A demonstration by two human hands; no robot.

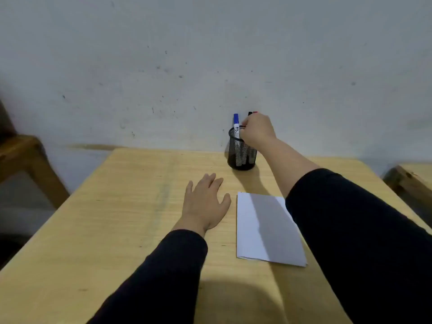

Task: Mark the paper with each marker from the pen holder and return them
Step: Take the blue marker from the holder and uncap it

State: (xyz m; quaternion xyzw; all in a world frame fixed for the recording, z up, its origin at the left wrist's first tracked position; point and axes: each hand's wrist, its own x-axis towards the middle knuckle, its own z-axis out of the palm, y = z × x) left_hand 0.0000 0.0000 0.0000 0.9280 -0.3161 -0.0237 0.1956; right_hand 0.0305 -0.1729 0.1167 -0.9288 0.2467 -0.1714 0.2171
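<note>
The right hand (pixel 257 130) reaches over the mesh pen holder (pixel 242 153), fingers curled among the markers; whether they grip one I cannot tell. A blue marker (pixel 236 124) stands just left of it. The left hand (pixel 203 203) lies flat, fingers spread, on the surface (pixel 117 218). The paper (pixel 264 228) lies just right of it.

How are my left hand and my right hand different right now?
The left hand lies flat and open on the table, beside the paper; the right hand is raised at the pen holder. The left hand touches no marker, while the right hand's fingers are curled among the markers next to the blue-capped marker. Both arms wear dark sleeves.
</note>
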